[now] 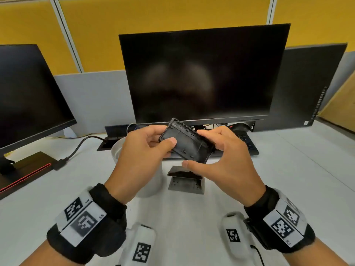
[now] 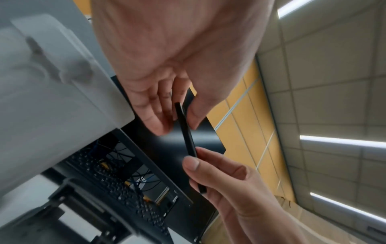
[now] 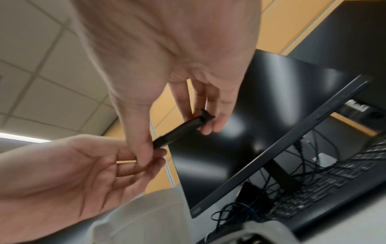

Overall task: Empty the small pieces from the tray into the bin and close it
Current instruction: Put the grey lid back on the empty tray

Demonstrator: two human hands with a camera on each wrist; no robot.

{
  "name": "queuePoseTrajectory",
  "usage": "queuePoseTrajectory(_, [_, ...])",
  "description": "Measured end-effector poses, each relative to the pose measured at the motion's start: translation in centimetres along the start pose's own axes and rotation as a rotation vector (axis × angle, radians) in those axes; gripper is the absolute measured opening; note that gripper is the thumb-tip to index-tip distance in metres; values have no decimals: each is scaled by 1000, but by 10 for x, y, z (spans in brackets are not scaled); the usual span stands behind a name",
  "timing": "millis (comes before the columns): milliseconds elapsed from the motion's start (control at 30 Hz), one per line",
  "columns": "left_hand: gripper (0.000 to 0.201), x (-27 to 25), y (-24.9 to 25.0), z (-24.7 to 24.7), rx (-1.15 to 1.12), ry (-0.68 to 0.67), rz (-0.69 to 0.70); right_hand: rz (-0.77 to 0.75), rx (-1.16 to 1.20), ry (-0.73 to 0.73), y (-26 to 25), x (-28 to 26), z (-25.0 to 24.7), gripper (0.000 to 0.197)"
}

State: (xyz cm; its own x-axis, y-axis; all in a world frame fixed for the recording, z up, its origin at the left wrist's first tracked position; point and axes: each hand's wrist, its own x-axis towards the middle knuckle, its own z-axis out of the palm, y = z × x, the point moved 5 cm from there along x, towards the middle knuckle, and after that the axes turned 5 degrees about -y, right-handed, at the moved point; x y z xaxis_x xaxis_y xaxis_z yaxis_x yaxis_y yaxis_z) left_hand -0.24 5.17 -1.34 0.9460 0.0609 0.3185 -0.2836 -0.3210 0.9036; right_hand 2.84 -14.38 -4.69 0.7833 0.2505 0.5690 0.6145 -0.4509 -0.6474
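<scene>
Both hands hold a shallow black tray (image 1: 187,144) tilted in the air, its ribbed inside facing me, with no loose pieces showing in it. My left hand (image 1: 162,139) pinches its left end, thumb on the inner face and fingers behind. My right hand (image 1: 194,148) grips the right end, fingers over the top edge and thumb under the lower edge. The white round bin (image 1: 118,148) stands just below and left, mostly hidden by my left hand. In the wrist views the tray (image 2: 188,137) (image 3: 177,132) shows edge-on between the fingers.
A grey and black box-like piece (image 1: 185,182) lies on the white desk under the tray. A dark monitor (image 1: 201,73) and a keyboard (image 1: 247,144) stand behind, a second monitor (image 1: 28,93) with a cable at the left. White wrist units sit near the front edge.
</scene>
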Motion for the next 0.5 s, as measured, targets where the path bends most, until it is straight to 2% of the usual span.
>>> queuePoseTrajectory(200, [36,4,-38,44,312,-386,-88,233,-174,-191,43,-9,-15,83])
queuePoseTrajectory(233, [38,6,-45,48,410,-426,-96,259,-197,-213,47,-10,-16,78])
queuePoseTrajectory(333, [68,13,-69,57,663,-540,-140,312,-226,-250,57,-12,-22,65])
queuePoseTrajectory(433, [78,18,-86,65,763,-647,-215,361,-244,-280,66,-17,-28,64])
queuePoseTrajectory(500, [85,21,-92,69,945,-654,-172,382,-241,-296,72,-20,-30,58])
